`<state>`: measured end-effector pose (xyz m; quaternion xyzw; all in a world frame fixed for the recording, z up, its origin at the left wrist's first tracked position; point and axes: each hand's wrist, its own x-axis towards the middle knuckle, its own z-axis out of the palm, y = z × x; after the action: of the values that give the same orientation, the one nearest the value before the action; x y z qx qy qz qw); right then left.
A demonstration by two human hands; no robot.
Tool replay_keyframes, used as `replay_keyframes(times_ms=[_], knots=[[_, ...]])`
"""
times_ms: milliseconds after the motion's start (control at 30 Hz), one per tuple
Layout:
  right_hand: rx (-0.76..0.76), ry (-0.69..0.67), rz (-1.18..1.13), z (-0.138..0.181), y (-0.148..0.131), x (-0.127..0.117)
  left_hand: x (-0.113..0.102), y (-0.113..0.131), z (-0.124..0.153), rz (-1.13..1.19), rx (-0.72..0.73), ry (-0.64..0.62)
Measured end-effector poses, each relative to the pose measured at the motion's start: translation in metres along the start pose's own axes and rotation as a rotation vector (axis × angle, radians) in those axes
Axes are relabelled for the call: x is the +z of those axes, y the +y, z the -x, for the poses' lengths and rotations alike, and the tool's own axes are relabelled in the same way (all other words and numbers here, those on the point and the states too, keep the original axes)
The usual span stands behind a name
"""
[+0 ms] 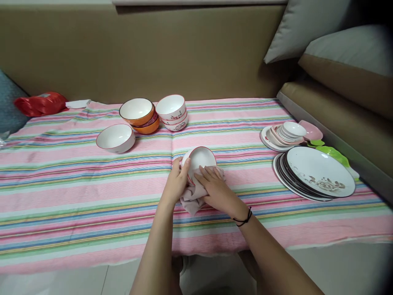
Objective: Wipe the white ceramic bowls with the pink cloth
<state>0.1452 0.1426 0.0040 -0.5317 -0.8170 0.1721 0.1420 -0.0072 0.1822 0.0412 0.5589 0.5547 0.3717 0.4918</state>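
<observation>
While the left hand [177,180] grasps a white bowl [202,156] with a red rim, thumb at the rim, the right hand [216,186] presses a cloth [192,200] against its near side; whether those fingers also pinch the cloth, cannot tell. Bowl: tilted, above the middle of the near part of a striped tablecloth [76,196]. Wrist: right, one black cord [244,219].

Beyond, to the left: one wide white bowl, red-rimmed [115,138], upright; just behind it, a stack of bowls, orange outside [147,128]; beside that, a stack of patterned white bowls [171,108].

To the right: a stack of large plates [319,170], topmost flowered; near it, small dishes [288,133], piled; a green dish [336,155].

Far left: a red bag [43,104]. Far right: cushions [346,49].
</observation>
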Motion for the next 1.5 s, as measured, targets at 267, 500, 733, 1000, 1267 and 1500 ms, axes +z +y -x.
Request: replay_keyframes(times_ms=[267, 500, 733, 1000, 1267, 1500], knots=[[-0.121, 0.142, -0.082, -0.006, 0.008, -0.004, -0.004, -0.004, 0.004, 0.137, -0.139, -0.082], [-0.049, 0.354, -0.153, -0.006, -0.01, 0.005, 0.006, -0.015, -0.001, 0.245, -0.071, 0.034], [-0.033, 0.182, -0.095, -0.003, -0.029, 0.004, 0.003, -0.017, 0.003, 0.036, 0.077, 0.198], [-0.054, 0.072, -0.013, 0.014, -0.031, -0.01, -0.007, 0.0, 0.022, -0.105, 0.081, 0.142], [-0.005, 0.125, 0.025, 0.04, -0.046, 0.006, -0.011, -0.001, 0.042, -0.101, 0.064, 0.023], [-0.037, 0.138, 0.029, 0.036, -0.034, 0.007, -0.01, 0.007, 0.046, 0.063, -0.118, -0.052]])
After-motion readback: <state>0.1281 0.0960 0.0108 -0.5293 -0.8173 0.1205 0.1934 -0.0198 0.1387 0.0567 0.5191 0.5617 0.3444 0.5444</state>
